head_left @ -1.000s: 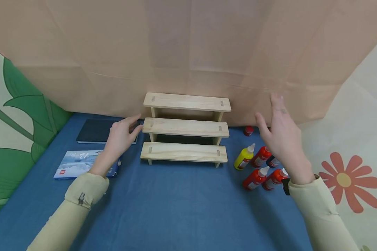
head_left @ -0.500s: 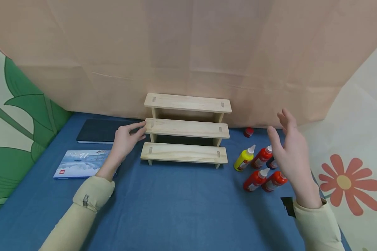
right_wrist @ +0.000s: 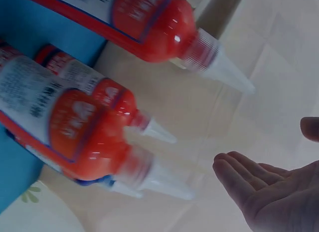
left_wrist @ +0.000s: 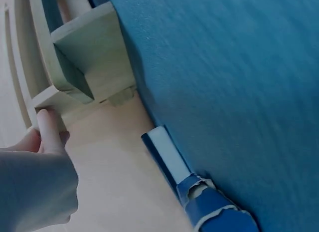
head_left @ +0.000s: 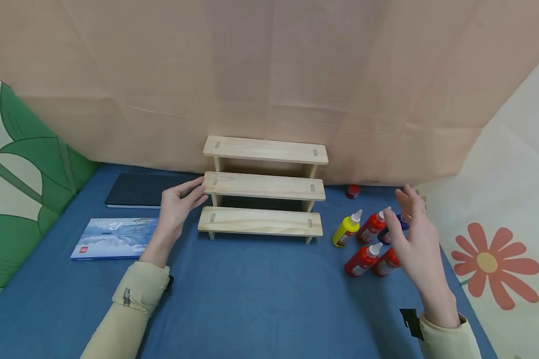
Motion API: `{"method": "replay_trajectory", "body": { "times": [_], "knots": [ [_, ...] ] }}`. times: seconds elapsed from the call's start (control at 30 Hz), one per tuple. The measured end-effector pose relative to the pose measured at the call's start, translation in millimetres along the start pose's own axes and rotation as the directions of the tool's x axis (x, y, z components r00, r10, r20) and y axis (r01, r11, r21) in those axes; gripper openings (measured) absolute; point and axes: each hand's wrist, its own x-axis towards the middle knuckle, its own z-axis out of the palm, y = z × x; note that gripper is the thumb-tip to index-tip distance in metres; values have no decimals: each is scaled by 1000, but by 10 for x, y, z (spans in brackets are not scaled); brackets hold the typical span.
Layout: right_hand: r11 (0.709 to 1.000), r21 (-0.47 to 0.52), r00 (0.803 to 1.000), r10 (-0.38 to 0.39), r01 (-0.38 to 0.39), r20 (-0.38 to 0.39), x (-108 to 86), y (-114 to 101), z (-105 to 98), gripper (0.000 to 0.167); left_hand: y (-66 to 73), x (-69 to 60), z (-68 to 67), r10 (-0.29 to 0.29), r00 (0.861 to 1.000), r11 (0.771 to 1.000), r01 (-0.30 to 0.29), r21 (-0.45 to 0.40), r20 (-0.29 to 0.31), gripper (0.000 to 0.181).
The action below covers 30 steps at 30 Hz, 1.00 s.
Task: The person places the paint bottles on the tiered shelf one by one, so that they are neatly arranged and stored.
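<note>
A pale wooden three-tier shelf (head_left: 265,187) stands against the brown backdrop, its boards stepping up to the back. My left hand (head_left: 174,212) is at the left end of its middle board; in the left wrist view the thumb and fingers pinch the board's edge. Over the squeeze bottles my right hand (head_left: 419,249) hovers with fingers loosely extended, holding nothing. Below it stand a yellow bottle (head_left: 346,231), several red bottles (head_left: 360,261) and a dark blue bottle (head_left: 385,236), partly hidden by the hand. White pointed nozzles show close up in the right wrist view.
Left of the shelf lie a black notebook (head_left: 132,190) and a blue-and-white box-like booklet (head_left: 112,239), partly behind my left arm. A small red cap (head_left: 352,191) sits near the backdrop. Blue cloth (head_left: 260,299) covers the table.
My left hand has moved right onto the middle board's end and pinches it. My right hand has drawn back toward me and lower. The shelf and bottles stay about where they were.
</note>
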Motion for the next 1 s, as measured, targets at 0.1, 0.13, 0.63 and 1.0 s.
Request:
{"method": "replay_trajectory", "body": {
  "times": [0.1, 0.13, 0.63, 1.0],
  "knots": [
    [1000, -11, 999, 24, -24, 21, -52, 61, 12, 77, -7, 6, 19, 10, 1000, 1000, -10, 0, -13, 40],
    [999, -20, 999, 29, -28, 29, -70, 83, 21, 77, -4, 3, 23, 10, 1000, 1000, -10, 7, -17, 39],
    [995, -50, 992, 86, -81, 97, -267, 278, 162, 71, 52, -48, 73, 23, 995, 996, -13, 91, -101, 36],
    [983, -127, 979, 152, -136, 132, -414, 386, 272, 70, 33, -39, 100, 12, 995, 995, -2, 97, -102, 35]
  ]
}}
